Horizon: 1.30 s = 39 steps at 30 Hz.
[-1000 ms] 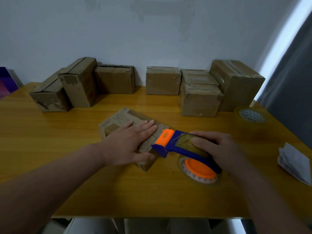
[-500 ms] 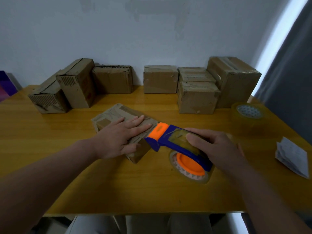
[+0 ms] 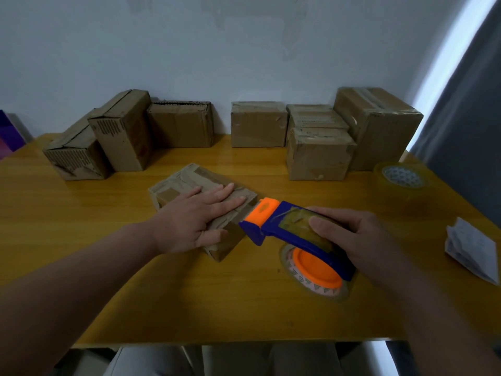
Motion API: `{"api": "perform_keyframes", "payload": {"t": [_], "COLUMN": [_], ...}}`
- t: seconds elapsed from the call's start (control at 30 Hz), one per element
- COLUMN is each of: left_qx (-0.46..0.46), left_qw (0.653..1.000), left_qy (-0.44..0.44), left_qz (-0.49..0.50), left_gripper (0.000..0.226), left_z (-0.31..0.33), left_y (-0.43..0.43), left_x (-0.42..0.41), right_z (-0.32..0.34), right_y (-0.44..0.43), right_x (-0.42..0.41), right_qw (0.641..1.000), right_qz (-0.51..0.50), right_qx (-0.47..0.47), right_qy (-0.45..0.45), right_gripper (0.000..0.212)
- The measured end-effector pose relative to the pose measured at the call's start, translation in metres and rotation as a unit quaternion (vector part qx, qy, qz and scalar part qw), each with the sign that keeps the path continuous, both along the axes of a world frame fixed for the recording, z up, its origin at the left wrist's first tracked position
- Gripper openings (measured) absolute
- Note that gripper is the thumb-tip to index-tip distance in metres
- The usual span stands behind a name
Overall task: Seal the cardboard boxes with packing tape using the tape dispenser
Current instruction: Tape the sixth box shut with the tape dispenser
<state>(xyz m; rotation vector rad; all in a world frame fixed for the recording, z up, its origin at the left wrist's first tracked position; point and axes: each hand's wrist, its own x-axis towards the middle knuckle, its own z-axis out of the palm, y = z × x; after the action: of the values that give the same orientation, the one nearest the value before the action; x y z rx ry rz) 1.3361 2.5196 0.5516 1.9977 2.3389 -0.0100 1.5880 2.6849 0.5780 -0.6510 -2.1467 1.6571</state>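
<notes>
Small cardboard box (image 3: 187, 183) lies flat at table (image 3: 217, 308) centre, turned at an angle, top covered w/ old tape strips. L hand (image 3: 195, 221) lies palm-down on box top, fingers straight and close together, pressing; thumb sits against the near side face.

Tape dispenser (image 3: 273, 223), blue body w/ orange nose and orange hub, is just right of the box. Nose meets the box's right end at the top edge; looks like contact, can't confirm. Its roll end rests low by the tabletop, clear tape loaded. R hand (image 3: 363, 240) wraps over the dispenser's back, fingers curled across the tape roll, firm hold.

Rear of table, along wall: 3 boxes at left (image 3: 119, 134), one tipped against the next; single box (image 3: 257, 124) mid; 3 more at right (image 3: 320, 153), incl. a tall one (image 3: 379, 128) w/ tape across its top.

Spare tape roll (image 3: 401, 176) flat near right edge, well apart from the hands. Folded paper (image 3: 471, 248) at far right, near side. Grey curtain (image 3: 466, 109) beyond the right edge. Purple item (image 3: 8, 131) at far left, partly cut off.
</notes>
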Motion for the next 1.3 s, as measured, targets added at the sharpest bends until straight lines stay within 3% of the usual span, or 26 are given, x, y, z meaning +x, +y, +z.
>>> {"api": "perform_keyframes", "payload": {"t": [0.2,0.7,1.03,1.17,1.3], "left_qx": [0.004,-0.004,0.001,-0.005,-0.009], "left_qw": [1.0,1.0,1.0,0.999,0.997], "left_qy": [-0.009,-0.011,-0.013,-0.039,-0.073], "left_qz": [-0.001,0.006,0.006,0.022,0.033], "left_gripper": [0.075,0.07,0.068,0.072,0.078], "left_z": [-0.001,0.002,0.0,0.003,0.006], "left_y": [0.001,0.002,0.002,0.004,0.005], "left_x": [0.0,0.005,0.004,0.005,0.006], "right_z": [-0.003,-0.003,0.002,0.001,0.006], "right_y": [0.0,-0.012,-0.016,-0.01,-0.013], "right_x": [-0.004,0.0,0.001,-0.001,-0.014], "right_qw": [0.999,0.993,0.991,0.99,0.982], "right_qz": [-0.039,-0.081,-0.092,-0.099,-0.06], "right_qx": [0.014,0.079,0.092,0.09,0.144], "right_qy": [0.01,0.014,0.012,-0.032,-0.11], "right_gripper": [0.015,0.023,0.01,0.021,0.018]}}
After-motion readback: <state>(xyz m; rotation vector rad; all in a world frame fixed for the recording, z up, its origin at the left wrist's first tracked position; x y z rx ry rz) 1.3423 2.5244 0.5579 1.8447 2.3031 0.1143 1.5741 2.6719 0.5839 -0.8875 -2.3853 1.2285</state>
